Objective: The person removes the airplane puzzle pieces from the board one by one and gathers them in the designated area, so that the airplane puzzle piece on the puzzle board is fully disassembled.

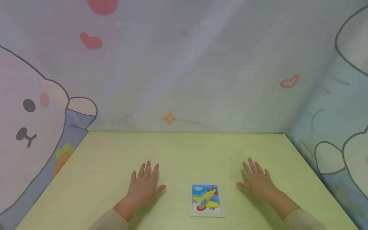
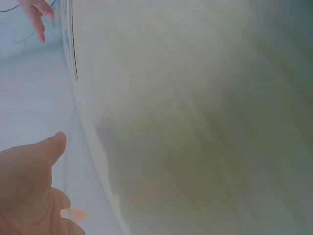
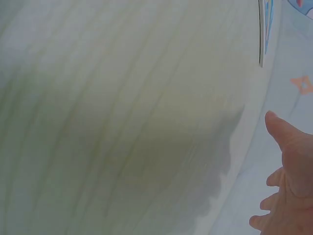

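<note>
A small picture puzzle [image 1: 206, 200] in a pale frame lies flat on the table, showing a yellow cartoon airplane with red parts against a blue sky. To its left is my left hand [image 1: 143, 188], palm down with fingers spread and the thumb toward the puzzle. On the other side my right hand [image 1: 258, 182] is spread the same way. Both hands are apart from the puzzle and hold nothing. In the left wrist view the left thumb [image 2: 51, 147] points out over the tabletop; the right wrist view shows the right thumb [image 3: 283, 129] likewise, with the puzzle's edge [image 3: 261, 34] beyond.
The light yellow-green table [image 1: 184, 153] runs back to a cloth backdrop [image 1: 184, 64] printed with hearts and a star. Cloth with cartoon animals, among them a white bear [image 1: 31, 127], also hangs along the left and right sides.
</note>
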Motion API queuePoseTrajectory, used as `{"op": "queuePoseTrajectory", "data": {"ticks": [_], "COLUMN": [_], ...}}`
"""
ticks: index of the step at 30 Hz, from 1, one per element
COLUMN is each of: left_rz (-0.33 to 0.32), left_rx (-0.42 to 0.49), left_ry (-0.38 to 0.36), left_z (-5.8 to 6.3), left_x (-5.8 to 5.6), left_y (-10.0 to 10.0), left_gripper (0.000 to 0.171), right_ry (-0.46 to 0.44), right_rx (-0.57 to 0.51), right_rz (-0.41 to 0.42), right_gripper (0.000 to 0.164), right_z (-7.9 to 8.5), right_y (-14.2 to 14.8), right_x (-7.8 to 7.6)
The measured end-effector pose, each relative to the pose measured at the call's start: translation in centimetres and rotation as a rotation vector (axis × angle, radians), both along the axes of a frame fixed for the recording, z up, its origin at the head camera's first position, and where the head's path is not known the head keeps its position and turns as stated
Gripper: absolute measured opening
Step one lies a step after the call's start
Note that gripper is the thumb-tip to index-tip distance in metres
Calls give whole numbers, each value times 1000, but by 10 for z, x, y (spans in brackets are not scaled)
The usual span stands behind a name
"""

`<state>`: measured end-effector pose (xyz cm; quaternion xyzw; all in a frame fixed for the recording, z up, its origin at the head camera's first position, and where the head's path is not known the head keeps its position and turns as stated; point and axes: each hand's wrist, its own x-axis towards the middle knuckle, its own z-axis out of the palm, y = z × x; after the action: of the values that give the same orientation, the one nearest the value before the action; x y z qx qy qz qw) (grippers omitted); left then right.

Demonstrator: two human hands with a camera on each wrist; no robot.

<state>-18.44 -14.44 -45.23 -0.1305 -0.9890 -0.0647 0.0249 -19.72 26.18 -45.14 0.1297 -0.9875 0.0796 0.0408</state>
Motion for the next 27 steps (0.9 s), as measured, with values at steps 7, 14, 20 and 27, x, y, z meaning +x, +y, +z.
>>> {"op": "queuePoseTrajectory", "data": {"ticks": [7, 14, 20, 27], "left_rz": [-21, -60, -124, -240], "left_rx": [-2, 14, 8, -58], "left_ry": [4, -4, -38, -80], "left_z": [-1, 3, 7, 3], "left_x": [0, -2, 1, 12], "left_y": [4, 16, 34, 62], "left_gripper": [76, 75, 76, 77], "right_ry": [4, -64, -203, -258], "right_rx": [-60, -247, -383, -327], "right_rz": [42, 147, 170, 244], "right_gripper": [78, 67, 51, 46], "right_z": [2, 6, 7, -4], "right_y": [-3, -15, -36, -61], "right_x": [0, -1, -1, 6]}}
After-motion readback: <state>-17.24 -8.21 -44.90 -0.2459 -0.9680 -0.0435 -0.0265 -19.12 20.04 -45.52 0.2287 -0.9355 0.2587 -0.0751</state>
